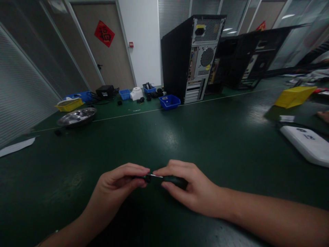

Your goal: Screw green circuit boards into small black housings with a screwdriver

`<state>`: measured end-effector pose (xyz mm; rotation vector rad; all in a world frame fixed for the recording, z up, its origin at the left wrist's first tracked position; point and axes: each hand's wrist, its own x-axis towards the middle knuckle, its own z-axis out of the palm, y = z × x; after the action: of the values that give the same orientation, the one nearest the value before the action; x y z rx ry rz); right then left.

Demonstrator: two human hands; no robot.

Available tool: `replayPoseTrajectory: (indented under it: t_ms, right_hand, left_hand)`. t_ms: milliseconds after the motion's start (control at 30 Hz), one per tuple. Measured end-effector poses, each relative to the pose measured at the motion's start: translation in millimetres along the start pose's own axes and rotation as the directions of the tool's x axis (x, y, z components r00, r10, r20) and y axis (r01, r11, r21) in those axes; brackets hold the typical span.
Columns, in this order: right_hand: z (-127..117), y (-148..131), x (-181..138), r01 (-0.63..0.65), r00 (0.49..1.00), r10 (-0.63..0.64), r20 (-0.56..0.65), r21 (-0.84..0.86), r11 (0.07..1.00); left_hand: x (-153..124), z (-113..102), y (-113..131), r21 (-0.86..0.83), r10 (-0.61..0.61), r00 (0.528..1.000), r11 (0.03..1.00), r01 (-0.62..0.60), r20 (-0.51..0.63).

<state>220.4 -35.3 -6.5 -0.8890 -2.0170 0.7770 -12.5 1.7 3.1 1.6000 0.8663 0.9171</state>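
Near the front middle of the table, my left hand (122,181) pinches a small black part (147,178) between thumb and fingers. Most of that part is hidden by the fingertips, so its kind cannot be made out. My right hand (189,183) is closed around a dark-handled tool (174,179) with a short, thin, bright metal shaft. The shaft points left and its tip meets the black part, with my right index finger lying along it. Both hands are just above the green tabletop (144,144).
At the back stand a black computer tower (177,58), a blue bin (169,102) and a white device (136,93). A metal bowl (77,116) sits left, near a yellow tray (69,104). On the right are a yellow bin (294,97), a white case (307,142) and another person's hand (324,116).
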Motion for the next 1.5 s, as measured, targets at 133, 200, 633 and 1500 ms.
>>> replayPoseTrajectory:
  t_ms: [133,200,633,1500]
  right_hand:
    - [0,-1,1,-0.003,1.000,0.003,-0.004,0.030,1.000]
    - [0,-1,-1,0.003,1.000,-0.002,-0.014,0.034,0.999]
    - [-2,3,0,0.028,0.999,-0.028,0.019,0.021,0.999]
    - [-6,2,1,-0.050,0.999,0.050,0.011,-0.033,0.998]
  left_hand:
    - [1,2,-3,-0.143,-0.065,0.998,0.988,0.063,-0.008]
    - [1,2,-4,-0.170,-0.075,0.997,0.983,0.072,-0.015]
    - [4,0,0,-0.117,-0.169,0.986,0.979,0.166,-0.013]
    - [-12,8,11,0.675,-0.042,0.937,0.704,-0.219,0.347]
